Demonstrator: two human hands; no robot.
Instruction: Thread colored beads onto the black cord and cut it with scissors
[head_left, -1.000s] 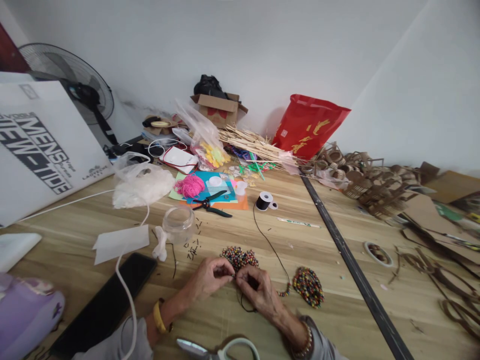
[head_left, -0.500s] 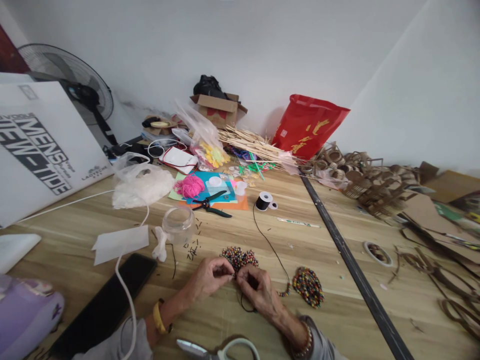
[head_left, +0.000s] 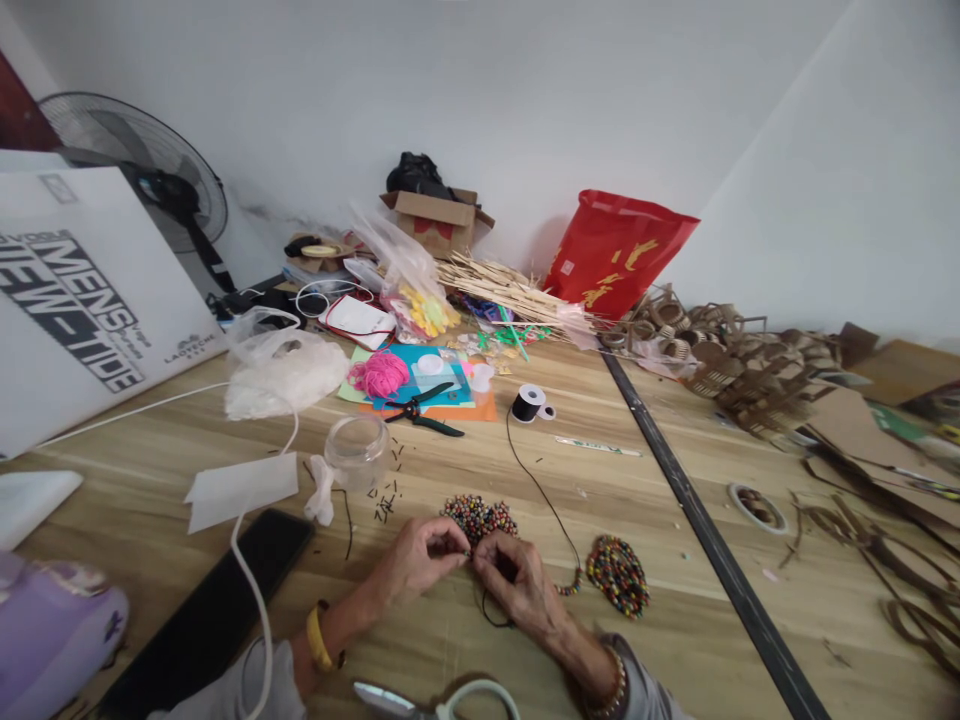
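Observation:
My left hand (head_left: 431, 550) is closed in a pinch, with what looks like a tiny bead (head_left: 469, 553) at its fingertips. Facing it, almost touching, my right hand (head_left: 517, 580) pinches the end of a black cord (head_left: 495, 622), which loops out below the fingers. Just beyond both hands lies a heap of small multicoloured beads (head_left: 480, 517). From a spool of black cord (head_left: 528, 402) a line runs down to a short row of strung beads (head_left: 571, 584) beside my right hand. Further right is a coil of strung beads (head_left: 617, 575).
Scissors (head_left: 465, 695) lie at the near edge. A clear jar (head_left: 358, 450), cord snippets, black-handled pruners (head_left: 424, 410) and pink yarn (head_left: 381, 373) are further back. A white cable (head_left: 251, 570) crosses the left side near a black slab (head_left: 217, 610). A dark strip (head_left: 690, 510) divides the table.
Both hands stay nearly in place, fingertips still pinched together over the near side of the bead heap. The view shifts very slightly; nothing else visibly moves.

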